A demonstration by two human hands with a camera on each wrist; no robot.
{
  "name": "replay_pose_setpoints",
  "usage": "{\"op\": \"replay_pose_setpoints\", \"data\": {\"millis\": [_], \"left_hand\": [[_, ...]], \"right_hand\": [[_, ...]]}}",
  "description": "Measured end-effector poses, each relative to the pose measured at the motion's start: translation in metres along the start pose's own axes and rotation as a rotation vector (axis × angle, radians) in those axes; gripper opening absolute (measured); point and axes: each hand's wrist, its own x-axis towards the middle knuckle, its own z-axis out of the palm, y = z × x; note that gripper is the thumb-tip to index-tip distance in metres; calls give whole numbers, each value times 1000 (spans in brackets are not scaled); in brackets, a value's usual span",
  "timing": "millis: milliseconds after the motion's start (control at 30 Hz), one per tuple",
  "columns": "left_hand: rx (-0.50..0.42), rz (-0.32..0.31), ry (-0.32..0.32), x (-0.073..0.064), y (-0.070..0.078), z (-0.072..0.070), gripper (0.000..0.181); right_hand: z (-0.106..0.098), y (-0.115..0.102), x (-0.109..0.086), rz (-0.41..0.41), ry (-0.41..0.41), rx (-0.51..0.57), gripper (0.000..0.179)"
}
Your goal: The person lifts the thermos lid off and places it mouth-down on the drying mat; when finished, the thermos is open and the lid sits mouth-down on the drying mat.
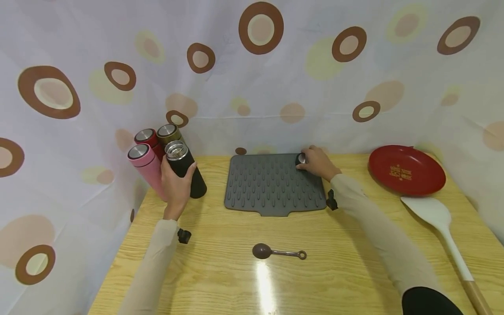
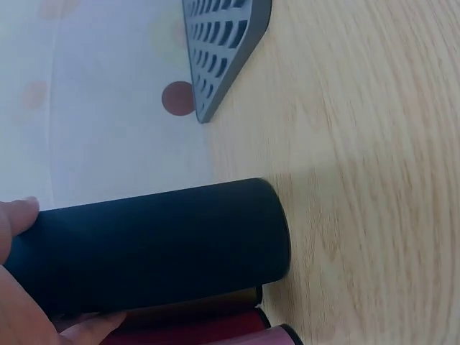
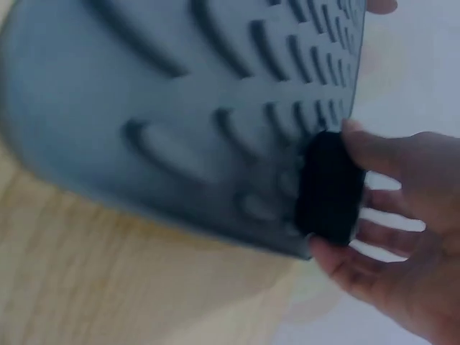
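Observation:
My left hand grips a black thermos bottle around its upper body. The bottle's mouth is uncovered, showing a bare steel neck, and its base meets the wood in the left wrist view. Right behind it stand a pink thermos, a red thermos and a gold-topped thermos, all lidded. With thumb and fingers, my right hand pinches a black bottle lid at the far right corner of the grey ridged mat. The lid sits right at the mat's surface.
A brown spoon lies at the front middle of the wooden table. To the right are a red oval tray and a long white spatula with a wooden handle. A patterned curtain borders the back.

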Motion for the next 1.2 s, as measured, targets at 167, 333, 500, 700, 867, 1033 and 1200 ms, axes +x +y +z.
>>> {"op": "replay_pose_setpoints", "data": {"millis": [167, 333, 500, 700, 867, 1033, 1200], "left_hand": [[4, 5, -12, 0, -2, -1, 91], [-6, 29, 13, 0, -4, -3, 90], [12, 33, 3, 2, 0, -3, 91], [21, 7, 16, 2, 4, 0, 91], [12, -7, 23, 3, 6, 3, 89], [4, -32, 21, 3, 6, 1, 89], [-14, -44, 62, 2, 4, 0, 85]], "right_hand": [[-5, -10, 2, 48, -51, -36, 54], [-5, -12, 3, 65, -74, -40, 55], [-5, -12, 4, 67, -82, -46, 53], [-9, -12, 2, 79, -95, -55, 55], [-9, -12, 3, 100, -95, -54, 58], [-1, -11, 5, 122, -94, -37, 58], [1, -11, 3, 119, -90, -33, 61]]}}
